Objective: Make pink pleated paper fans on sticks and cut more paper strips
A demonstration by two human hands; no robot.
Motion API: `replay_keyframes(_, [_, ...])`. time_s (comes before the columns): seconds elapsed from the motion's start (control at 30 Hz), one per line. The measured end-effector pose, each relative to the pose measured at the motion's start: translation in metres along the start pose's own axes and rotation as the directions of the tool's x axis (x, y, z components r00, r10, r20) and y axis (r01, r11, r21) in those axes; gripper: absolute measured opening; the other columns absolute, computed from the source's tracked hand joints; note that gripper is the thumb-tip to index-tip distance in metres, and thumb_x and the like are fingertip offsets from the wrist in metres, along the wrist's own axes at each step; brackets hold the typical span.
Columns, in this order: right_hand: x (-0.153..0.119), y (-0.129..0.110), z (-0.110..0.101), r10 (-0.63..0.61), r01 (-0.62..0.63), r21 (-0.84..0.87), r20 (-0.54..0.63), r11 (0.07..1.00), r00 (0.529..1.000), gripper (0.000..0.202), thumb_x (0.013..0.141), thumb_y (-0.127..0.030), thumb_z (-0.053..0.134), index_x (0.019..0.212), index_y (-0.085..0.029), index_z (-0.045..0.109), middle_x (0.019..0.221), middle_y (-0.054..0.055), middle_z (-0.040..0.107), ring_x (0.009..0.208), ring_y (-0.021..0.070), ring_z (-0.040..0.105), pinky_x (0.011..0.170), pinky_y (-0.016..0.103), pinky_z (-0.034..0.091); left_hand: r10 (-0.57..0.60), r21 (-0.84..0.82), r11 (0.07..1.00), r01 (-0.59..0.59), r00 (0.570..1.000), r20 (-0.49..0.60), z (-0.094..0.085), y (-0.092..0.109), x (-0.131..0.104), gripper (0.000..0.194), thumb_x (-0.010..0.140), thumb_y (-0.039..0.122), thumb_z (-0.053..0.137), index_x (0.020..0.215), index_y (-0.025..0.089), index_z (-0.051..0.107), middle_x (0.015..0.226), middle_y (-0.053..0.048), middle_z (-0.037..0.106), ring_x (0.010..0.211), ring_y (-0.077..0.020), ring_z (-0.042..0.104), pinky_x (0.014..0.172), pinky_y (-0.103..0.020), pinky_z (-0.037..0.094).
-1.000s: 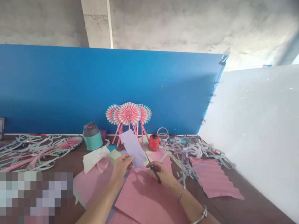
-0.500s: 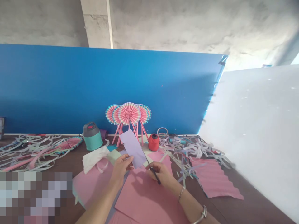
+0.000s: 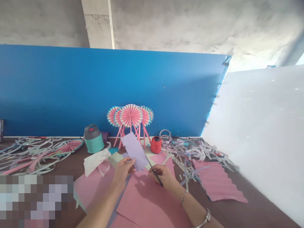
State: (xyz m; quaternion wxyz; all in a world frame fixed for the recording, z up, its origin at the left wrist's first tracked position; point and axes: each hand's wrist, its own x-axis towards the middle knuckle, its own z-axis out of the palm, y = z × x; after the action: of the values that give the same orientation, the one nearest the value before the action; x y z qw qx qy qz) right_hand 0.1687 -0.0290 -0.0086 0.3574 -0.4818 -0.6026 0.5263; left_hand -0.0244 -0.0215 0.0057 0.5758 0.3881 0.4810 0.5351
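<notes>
A lilac sheet of paper (image 3: 135, 150) is held up at a slant above the desk. Its lower left edge is pinched between the thumb and fingers of my left hand (image 3: 125, 167). My right hand (image 3: 162, 175) is closed round what look like black-handled scissors (image 3: 156, 178), seen nearly edge-on. Their thin blade runs up along the right edge of the lilac paper; my fingers hide part of the handle. Below both hands lie large pink paper sheets (image 3: 152, 205), overlapping one another.
Pink pleated paper fans (image 3: 131, 116) stand against the blue partition (image 3: 71, 85). A teal and grey container (image 3: 94, 139) and a red container (image 3: 156, 145) stand near the back. Tangled paper strips (image 3: 197, 150) lie at both sides. A pleated pink sheet (image 3: 220, 182) rests at right.
Almost nothing differs. Both hands, the lilac paper and the scissors keep their places; the whole view has shifted very slightly.
</notes>
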Motion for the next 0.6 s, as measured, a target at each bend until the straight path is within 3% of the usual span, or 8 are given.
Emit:
replay_keyframes(0.4, [0.0027, 0.0037, -0.0015, 0.004, -0.005, -0.034, -0.009, 0.999, 1.0, 0.02, 0.065, -0.034, 0.064, 0.069, -0.015, 0.061, 0.041, -0.007, 0.045, 0.034, 0.0065, 0.038, 0.035, 0.019, 0.028, 0.01, -0.001, 1.0, -0.01, 1.0, 0.014, -0.0015, -0.0011, 0.0003, 0.029, 0.065, 0.04, 0.071, 0.081, 0.017, 0.064, 0.074, -0.005, 0.07, 0.063, -0.0143, 0.064, 0.057, -0.022, 0.044])
replay_keyframes(0.6, [0.0032, 0.0079, -0.0018, 0.01, -0.01, -0.006, 0.0, 1.0, 1.0, 0.031, 0.061, -0.039, 0.067, 0.079, -0.014, 0.062, 0.043, -0.007, 0.046, 0.036, 0.0063, 0.038, 0.035, 0.019, 0.028, -0.007, 0.015, 1.0, 0.007, 1.0, -0.006, -0.0001, 0.0006, 0.0004, 0.029, 0.063, 0.038, 0.071, 0.08, 0.017, 0.064, 0.071, -0.004, 0.07, 0.061, -0.0133, 0.063, 0.055, -0.02, 0.044])
